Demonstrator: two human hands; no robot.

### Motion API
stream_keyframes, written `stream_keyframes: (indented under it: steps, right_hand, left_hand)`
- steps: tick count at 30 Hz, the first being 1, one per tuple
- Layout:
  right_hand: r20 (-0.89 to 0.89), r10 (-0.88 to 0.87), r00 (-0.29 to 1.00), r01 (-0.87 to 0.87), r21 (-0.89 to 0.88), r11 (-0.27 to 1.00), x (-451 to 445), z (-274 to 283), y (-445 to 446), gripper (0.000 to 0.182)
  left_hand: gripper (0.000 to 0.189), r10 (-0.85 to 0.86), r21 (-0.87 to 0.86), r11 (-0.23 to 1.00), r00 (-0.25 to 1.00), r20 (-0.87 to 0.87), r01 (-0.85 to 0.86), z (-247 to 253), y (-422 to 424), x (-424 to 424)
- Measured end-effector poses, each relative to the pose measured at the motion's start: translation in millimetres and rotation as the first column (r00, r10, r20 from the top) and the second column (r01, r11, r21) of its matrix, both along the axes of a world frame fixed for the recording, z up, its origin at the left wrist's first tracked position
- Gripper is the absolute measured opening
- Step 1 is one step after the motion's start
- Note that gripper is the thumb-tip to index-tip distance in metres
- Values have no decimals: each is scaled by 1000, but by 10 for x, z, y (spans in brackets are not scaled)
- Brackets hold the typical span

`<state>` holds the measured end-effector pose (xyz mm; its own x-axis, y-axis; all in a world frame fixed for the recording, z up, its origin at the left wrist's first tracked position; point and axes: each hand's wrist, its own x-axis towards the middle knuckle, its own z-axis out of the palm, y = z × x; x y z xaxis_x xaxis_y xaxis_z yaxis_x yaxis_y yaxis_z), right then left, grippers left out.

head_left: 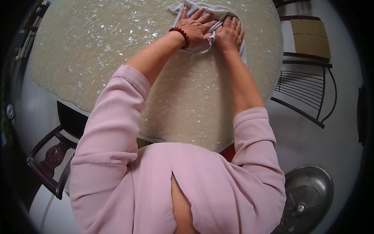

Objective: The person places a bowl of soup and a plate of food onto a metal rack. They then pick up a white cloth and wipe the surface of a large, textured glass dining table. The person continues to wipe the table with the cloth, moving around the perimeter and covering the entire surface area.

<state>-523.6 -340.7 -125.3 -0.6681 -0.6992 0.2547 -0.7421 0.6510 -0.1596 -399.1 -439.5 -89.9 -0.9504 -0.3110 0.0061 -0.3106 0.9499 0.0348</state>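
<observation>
A light grey-white cloth [217, 9] lies bunched on a round table with a glossy, patterned cover [117, 38], near the top of the view. My left hand [196, 27], with a dark red bead bracelet [181, 36] at the wrist, rests palm down on the cloth with its fingers spread. Just to its right, my right hand [230, 35] presses flat on the cloth, its fingers fairly close together. Folds and a twisted edge of the cloth show between both hands. Neither hand is seen to grip the cloth. My palms are hidden.
A dark wooden chair [55, 156] stands at the lower left. At the right are a black metal rack [304, 87] and a seat with brown cardboard [311, 39] on it. A round metal lid or pan [309, 193] sits at the lower right, beyond my right arm.
</observation>
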Motion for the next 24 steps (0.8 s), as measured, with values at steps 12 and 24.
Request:
stream_keyframes:
  steps: [12, 24]
  right_hand:
    - [71, 236, 969, -240, 49, 970, 1235, 123, 51, 62]
    - [111, 478, 871, -482, 12, 876, 2762, 277, 1094, 64]
  left_hand:
    - [63, 112, 44, 993, 994, 18, -112, 61, 104, 1325]
    - [60, 152, 130, 981, 987, -46, -145, 97, 1248, 2960]
